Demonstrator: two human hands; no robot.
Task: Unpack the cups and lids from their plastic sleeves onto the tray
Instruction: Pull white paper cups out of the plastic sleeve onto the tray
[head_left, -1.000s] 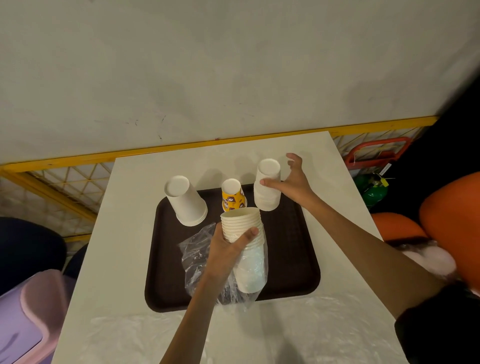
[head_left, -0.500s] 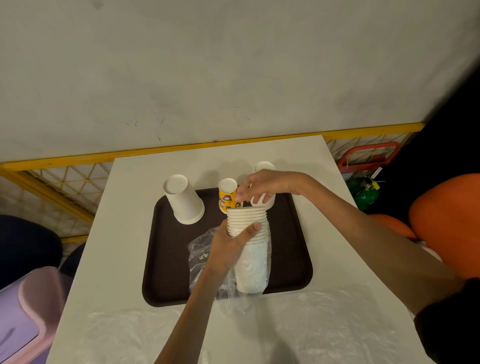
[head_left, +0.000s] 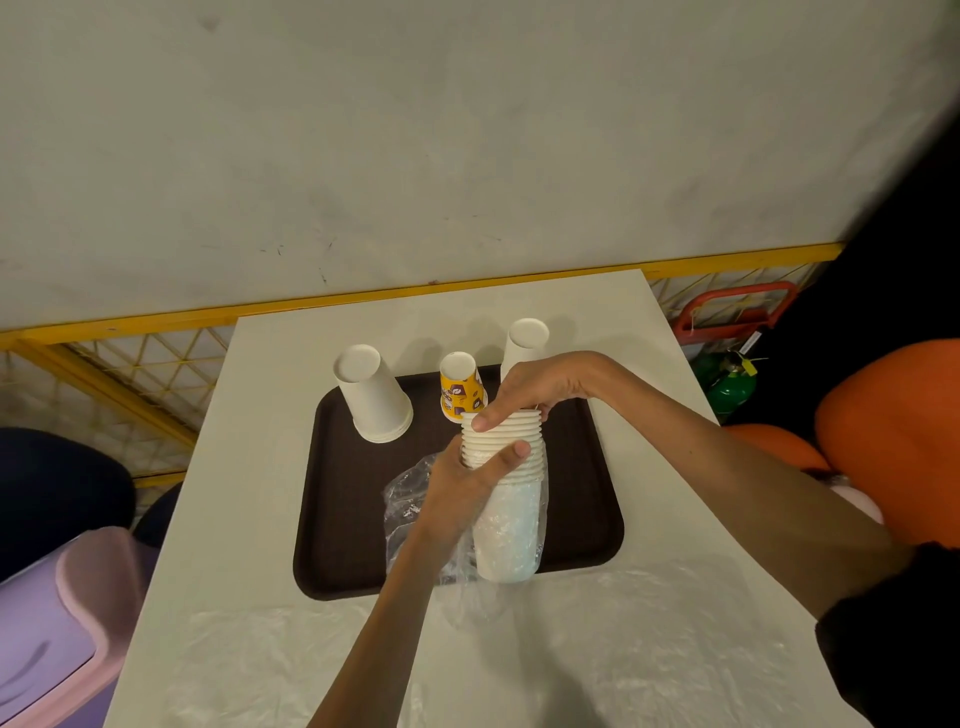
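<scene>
A dark brown tray (head_left: 343, 561) lies on the white table (head_left: 249, 519). My left hand (head_left: 462, 488) grips an upright stack of white paper cups (head_left: 511, 525), its lower part still inside a clear plastic sleeve (head_left: 410, 509). My right hand (head_left: 530, 387) reaches from the right and pinches the rims at the top of that stack. Three upside-down cup stacks stand at the tray's far edge: a large white one (head_left: 371, 397) on the left, a small yellow printed one (head_left: 460, 384) in the middle, a white one (head_left: 524, 340) on the right, partly behind my right hand.
Crumpled clear plastic (head_left: 519, 670) covers the near part of the table. A pink and purple bin (head_left: 62, 623) stands at the lower left. Orange seats (head_left: 893, 441) and a green canister (head_left: 727, 384) sit to the right. A yellow rail (head_left: 156, 322) runs behind the table.
My right hand left the white stack at the tray's far right and came over to the top of the sleeved stack, where it now pinches the upper rims. My left hand kept its grip.
</scene>
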